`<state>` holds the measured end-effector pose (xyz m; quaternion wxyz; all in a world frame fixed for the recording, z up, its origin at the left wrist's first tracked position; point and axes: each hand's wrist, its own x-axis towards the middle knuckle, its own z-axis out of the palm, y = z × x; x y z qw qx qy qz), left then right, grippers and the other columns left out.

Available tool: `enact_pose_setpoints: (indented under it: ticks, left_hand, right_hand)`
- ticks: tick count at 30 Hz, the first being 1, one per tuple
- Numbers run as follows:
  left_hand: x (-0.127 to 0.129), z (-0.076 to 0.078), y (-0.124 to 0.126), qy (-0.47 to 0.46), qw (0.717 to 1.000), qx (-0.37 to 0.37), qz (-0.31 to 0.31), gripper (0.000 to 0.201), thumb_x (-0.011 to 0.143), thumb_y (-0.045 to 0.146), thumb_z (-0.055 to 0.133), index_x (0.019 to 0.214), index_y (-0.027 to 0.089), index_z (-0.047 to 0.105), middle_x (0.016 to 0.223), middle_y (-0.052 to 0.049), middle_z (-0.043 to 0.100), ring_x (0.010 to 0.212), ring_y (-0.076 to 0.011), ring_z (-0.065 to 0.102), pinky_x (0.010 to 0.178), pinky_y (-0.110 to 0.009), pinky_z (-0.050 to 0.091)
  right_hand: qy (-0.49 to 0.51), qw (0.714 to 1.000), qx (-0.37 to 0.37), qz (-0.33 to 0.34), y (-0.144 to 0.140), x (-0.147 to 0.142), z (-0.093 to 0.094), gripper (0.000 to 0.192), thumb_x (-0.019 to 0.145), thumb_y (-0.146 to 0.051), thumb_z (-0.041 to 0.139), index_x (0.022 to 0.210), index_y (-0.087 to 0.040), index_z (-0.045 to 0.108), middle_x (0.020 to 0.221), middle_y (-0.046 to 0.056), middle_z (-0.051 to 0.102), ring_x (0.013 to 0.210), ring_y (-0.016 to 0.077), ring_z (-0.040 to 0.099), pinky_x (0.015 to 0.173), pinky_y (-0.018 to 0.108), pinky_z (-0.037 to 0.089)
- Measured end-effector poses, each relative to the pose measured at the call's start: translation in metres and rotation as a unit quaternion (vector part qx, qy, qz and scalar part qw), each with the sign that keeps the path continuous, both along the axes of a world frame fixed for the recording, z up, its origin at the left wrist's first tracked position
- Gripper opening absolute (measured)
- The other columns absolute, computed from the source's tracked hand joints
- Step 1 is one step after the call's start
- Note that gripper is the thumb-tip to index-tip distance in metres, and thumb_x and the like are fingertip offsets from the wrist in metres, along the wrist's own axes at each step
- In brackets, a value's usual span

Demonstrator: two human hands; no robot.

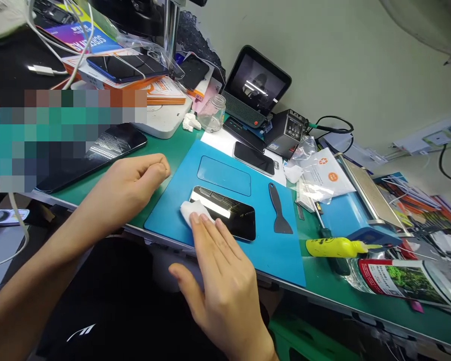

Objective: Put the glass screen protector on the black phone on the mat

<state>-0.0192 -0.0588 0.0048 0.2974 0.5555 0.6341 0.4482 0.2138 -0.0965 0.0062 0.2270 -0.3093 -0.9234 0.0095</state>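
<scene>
A black-screened smartphone [231, 213] lies face up on a blue work mat [173, 220]. My right hand [221, 281] rests over its left end with fingers stretched flat and thumb apart. Under those fingertips is a folded white tissue [190, 210], pressed on the glass. My left hand [135, 180] is closed in a fist left of the mat, touching neither phone nor tissue; nothing sticks out of it. Just beyond the phone lies a clear, dark-edged glass sheet [224, 175] with rounded corners. A black plastic scraper [279, 210] lies on the mat's right side.
Another phone [253, 158] lies on white paper behind the mat. A glass jar [213, 114], a tablet on a speaker stand [261, 80] and a black power box [287, 133] stand behind. Rightward are a yellow bottle [330, 247] and a clear labelled jar [406, 281]. A large dark panel [113, 145] lies left.
</scene>
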Motion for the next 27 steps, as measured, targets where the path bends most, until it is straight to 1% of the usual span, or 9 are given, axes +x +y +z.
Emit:
enact_pose_setpoints:
  ticks: [5,8,10,13,17,19,23,25,27]
  left_hand:
    - [0.001,0.000,0.000,0.010,1.000,-0.004,0.007,0.035,0.100,0.034,0.044,0.067,0.023,0.044,0.065,0.005,0.040,0.060,-0.0144,0.037,0.057,-0.032,0.027]
    - [0.002,0.002,0.000,0.015,1.000,-0.008,0.004,0.035,0.102,0.034,0.042,0.068,0.023,0.044,0.066,0.005,0.040,0.061,-0.0146,0.037,0.058,-0.032,0.028]
    - [0.002,0.003,0.000,0.019,1.000,-0.007,0.003,0.035,0.102,0.033,0.042,0.068,0.023,0.043,0.067,0.005,0.040,0.062,-0.0146,0.037,0.059,-0.032,0.028]
    - [0.001,0.003,0.000,0.023,1.000,-0.007,0.003,0.034,0.101,0.032,0.043,0.068,0.023,0.044,0.066,0.005,0.040,0.061,-0.0146,0.038,0.058,-0.033,0.028]
    - [0.000,0.000,-0.001,0.030,0.999,0.006,0.018,0.033,0.099,0.030,0.045,0.067,0.023,0.045,0.065,0.005,0.042,0.059,-0.0142,0.037,0.056,-0.034,0.027]
    - [0.000,-0.001,-0.001,0.030,0.999,0.009,0.028,0.033,0.099,0.028,0.044,0.066,0.023,0.044,0.064,0.004,0.042,0.058,-0.0141,0.036,0.054,-0.034,0.026]
    - [0.000,0.000,-0.002,0.029,0.999,-0.001,0.028,0.033,0.099,0.027,0.044,0.066,0.023,0.045,0.063,0.004,0.043,0.057,-0.0145,0.036,0.053,-0.035,0.024]
    - [0.000,0.000,-0.002,0.025,0.999,-0.005,0.023,0.033,0.100,0.029,0.045,0.068,0.023,0.045,0.064,0.004,0.042,0.059,-0.0151,0.036,0.055,-0.035,0.025]
    - [0.000,-0.001,-0.003,0.019,0.999,-0.016,0.021,0.034,0.101,0.031,0.044,0.068,0.024,0.045,0.064,0.004,0.040,0.059,-0.0161,0.034,0.056,-0.036,0.025]
  right_hand:
    - [0.028,0.996,0.009,-0.084,0.027,-0.003,-0.003,0.048,0.111,-0.031,0.056,0.147,0.001,0.060,0.151,0.019,0.067,0.144,0.0273,0.062,0.129,0.044,0.045]
    - [0.029,0.995,0.002,-0.094,0.040,-0.013,-0.003,0.053,0.112,-0.038,0.055,0.147,0.002,0.061,0.149,0.021,0.068,0.143,0.0292,0.063,0.130,0.045,0.044]
    - [0.033,0.996,0.007,-0.088,0.039,-0.021,-0.004,0.058,0.111,-0.041,0.056,0.146,0.005,0.060,0.149,0.024,0.067,0.145,0.0311,0.062,0.130,0.045,0.044]
    - [0.036,0.998,0.010,-0.058,0.022,-0.026,-0.006,0.061,0.110,-0.041,0.058,0.147,0.007,0.058,0.153,0.024,0.063,0.148,0.0319,0.058,0.130,0.045,0.043]
    - [0.039,0.999,-0.003,-0.037,-0.002,-0.013,-0.007,0.057,0.108,-0.034,0.063,0.147,0.007,0.058,0.153,0.021,0.063,0.149,0.0295,0.057,0.132,0.044,0.041]
    - [0.046,0.997,-0.010,-0.061,-0.004,0.000,-0.007,0.050,0.109,-0.029,0.061,0.146,0.004,0.059,0.151,0.020,0.065,0.147,0.0271,0.059,0.132,0.043,0.042]
    - [0.061,0.985,0.004,-0.161,0.010,0.014,-0.007,0.042,0.110,-0.023,0.057,0.148,-0.003,0.060,0.150,0.017,0.067,0.142,0.0261,0.064,0.129,0.047,0.046]
    - [0.059,0.981,0.009,-0.187,0.016,0.006,-0.008,0.044,0.111,-0.027,0.056,0.148,-0.004,0.060,0.151,0.019,0.066,0.142,0.0284,0.065,0.128,0.049,0.047]
    - [0.052,0.982,0.002,-0.180,0.018,-0.010,-0.010,0.050,0.112,-0.035,0.054,0.147,0.000,0.061,0.151,0.021,0.065,0.143,0.0307,0.063,0.128,0.049,0.046]
